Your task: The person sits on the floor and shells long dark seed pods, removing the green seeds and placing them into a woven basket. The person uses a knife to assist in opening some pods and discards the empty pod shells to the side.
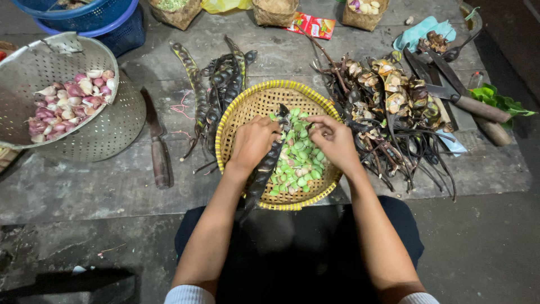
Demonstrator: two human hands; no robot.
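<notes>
Grey concrete floor, head view. Left hand (253, 141) closed on a long dark pod (269, 160), axis running from near body up-right over a yellow woven basket (242, 110) of green beans (298, 163). Right hand (336, 141) pinches at the beans, grip contents unclear. Knife (159, 149) left of left hand; emptied husks (394, 107) right of right hand.

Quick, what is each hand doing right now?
Left hand: closed on a long dark pod over the yellow basket.
Right hand: fingers pinched at the green beans; what it holds cannot be told.
</notes>
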